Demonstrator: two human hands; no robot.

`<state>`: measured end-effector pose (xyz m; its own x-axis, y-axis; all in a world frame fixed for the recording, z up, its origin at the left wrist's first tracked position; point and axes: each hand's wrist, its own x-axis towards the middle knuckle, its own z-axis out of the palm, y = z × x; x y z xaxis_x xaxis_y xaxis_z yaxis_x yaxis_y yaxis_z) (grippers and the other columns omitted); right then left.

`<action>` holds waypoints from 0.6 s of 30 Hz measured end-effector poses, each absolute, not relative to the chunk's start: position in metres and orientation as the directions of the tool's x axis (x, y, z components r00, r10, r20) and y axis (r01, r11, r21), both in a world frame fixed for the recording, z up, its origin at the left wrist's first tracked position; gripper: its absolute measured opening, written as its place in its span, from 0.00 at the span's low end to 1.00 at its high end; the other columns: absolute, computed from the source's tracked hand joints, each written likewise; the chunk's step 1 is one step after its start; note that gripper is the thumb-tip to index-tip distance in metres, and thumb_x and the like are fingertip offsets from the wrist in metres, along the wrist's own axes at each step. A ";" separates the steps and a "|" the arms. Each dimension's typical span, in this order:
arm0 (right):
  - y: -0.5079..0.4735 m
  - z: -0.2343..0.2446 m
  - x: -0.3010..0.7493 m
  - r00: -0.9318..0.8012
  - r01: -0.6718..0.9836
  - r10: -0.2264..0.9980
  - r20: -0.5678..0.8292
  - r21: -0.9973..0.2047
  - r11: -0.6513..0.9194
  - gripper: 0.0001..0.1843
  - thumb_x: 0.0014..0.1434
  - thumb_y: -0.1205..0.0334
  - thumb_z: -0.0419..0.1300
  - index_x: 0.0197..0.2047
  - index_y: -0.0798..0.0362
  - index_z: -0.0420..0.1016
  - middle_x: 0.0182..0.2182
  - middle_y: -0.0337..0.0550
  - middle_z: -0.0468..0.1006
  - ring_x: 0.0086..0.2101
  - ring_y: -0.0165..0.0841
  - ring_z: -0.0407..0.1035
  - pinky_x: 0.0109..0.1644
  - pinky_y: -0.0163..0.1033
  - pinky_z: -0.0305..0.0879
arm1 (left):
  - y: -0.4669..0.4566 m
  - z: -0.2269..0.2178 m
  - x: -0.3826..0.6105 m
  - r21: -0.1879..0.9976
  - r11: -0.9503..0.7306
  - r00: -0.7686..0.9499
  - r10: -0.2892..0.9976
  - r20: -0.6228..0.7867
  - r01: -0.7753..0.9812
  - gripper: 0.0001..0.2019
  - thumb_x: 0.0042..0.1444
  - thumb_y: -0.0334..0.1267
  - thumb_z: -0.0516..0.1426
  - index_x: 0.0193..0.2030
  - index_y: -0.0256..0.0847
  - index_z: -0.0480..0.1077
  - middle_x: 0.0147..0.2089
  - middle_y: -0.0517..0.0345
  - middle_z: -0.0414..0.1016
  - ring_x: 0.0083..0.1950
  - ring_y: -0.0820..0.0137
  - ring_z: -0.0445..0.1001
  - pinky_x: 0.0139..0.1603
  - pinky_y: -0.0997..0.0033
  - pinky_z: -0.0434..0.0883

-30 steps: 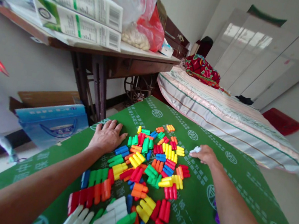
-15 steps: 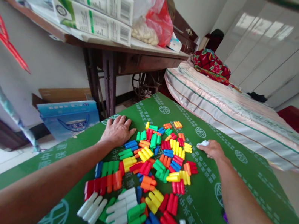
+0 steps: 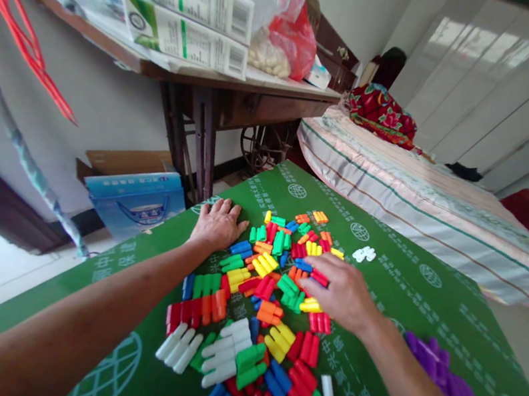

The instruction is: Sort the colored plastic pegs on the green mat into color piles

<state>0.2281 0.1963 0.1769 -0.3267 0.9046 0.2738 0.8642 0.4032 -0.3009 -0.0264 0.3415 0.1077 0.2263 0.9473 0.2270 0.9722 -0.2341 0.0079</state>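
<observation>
A heap of small plastic bullet-shaped blocks (image 3: pixel 271 307) in red, yellow, green, blue, orange and white lies on a green printed table cover (image 3: pixel 364 390). My left hand (image 3: pixel 218 223) rests flat at the heap's far left edge, fingers stretched out. My right hand (image 3: pixel 339 294) hovers over the right side of the heap, fingers extended above red and yellow blocks, holding nothing. A white block cluster (image 3: pixel 364 254) lies alone on the cover beyond my right hand. A group of purple blocks (image 3: pixel 442 375) lies to the right of my right forearm.
A wooden table (image 3: pixel 242 89) with green-and-white boxes (image 3: pixel 184 9) and plastic bags stands to the left. A blue box (image 3: pixel 135 200) leans below it. A striped mattress (image 3: pixel 425 205) runs along the far right, with white wardrobes (image 3: pixel 490 87) behind.
My right hand let go of the white block cluster at the far right and drew back over the heap. The camera shifted, bringing the purple blocks into view.
</observation>
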 end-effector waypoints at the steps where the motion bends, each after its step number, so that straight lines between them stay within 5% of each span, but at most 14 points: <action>1: 0.182 0.182 0.206 -0.463 0.776 0.834 0.299 -0.318 0.545 0.15 0.58 0.57 0.60 0.48 0.50 0.75 0.45 0.44 0.77 0.44 0.36 0.70 0.51 0.41 0.67 | 0.341 0.108 -0.026 0.007 -0.230 0.223 0.949 0.222 0.973 0.28 0.62 0.53 0.42 0.60 0.37 0.63 0.66 0.39 0.60 0.67 0.52 0.54 0.61 0.47 0.54; 6: 0.139 0.194 0.131 -0.699 0.677 0.711 0.075 -0.249 0.692 0.23 0.52 0.50 0.66 0.48 0.52 0.71 0.41 0.47 0.75 0.43 0.42 0.67 0.46 0.47 0.69 | 0.342 0.107 -0.027 0.011 -0.249 0.240 0.941 0.239 0.968 0.28 0.62 0.53 0.41 0.59 0.36 0.64 0.65 0.38 0.60 0.67 0.50 0.55 0.61 0.46 0.54; 12: 0.133 0.183 0.110 -0.670 0.742 0.734 -0.111 -0.071 0.666 0.13 0.54 0.62 0.60 0.43 0.58 0.72 0.38 0.53 0.74 0.40 0.44 0.68 0.44 0.49 0.70 | 0.346 0.105 -0.030 0.002 -0.254 0.245 0.933 0.264 0.967 0.27 0.62 0.53 0.41 0.58 0.38 0.65 0.64 0.39 0.62 0.66 0.51 0.56 0.60 0.46 0.54; 15: 0.134 0.176 0.112 -0.663 0.747 0.745 -0.081 -0.149 0.648 0.15 0.55 0.57 0.60 0.43 0.56 0.73 0.38 0.52 0.74 0.40 0.44 0.69 0.41 0.48 0.71 | 0.348 0.104 -0.030 0.008 -0.260 0.248 0.929 0.275 0.966 0.27 0.62 0.53 0.42 0.58 0.37 0.64 0.64 0.39 0.61 0.66 0.51 0.55 0.60 0.46 0.54; 18: 0.136 0.169 0.118 -0.612 0.734 0.791 -0.003 -0.375 0.566 0.18 0.51 0.52 0.63 0.43 0.52 0.74 0.38 0.47 0.75 0.38 0.41 0.69 0.39 0.45 0.70 | 0.348 0.104 -0.030 0.012 -0.263 0.250 0.928 0.277 0.965 0.27 0.62 0.53 0.42 0.57 0.37 0.65 0.64 0.39 0.61 0.66 0.51 0.55 0.60 0.46 0.54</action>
<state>0.1179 0.1365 0.1693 -0.6115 0.7912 -0.0032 0.7341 0.5658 -0.3755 -0.0298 0.3478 0.1038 0.2496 0.9280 0.2767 0.9647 -0.2630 0.0118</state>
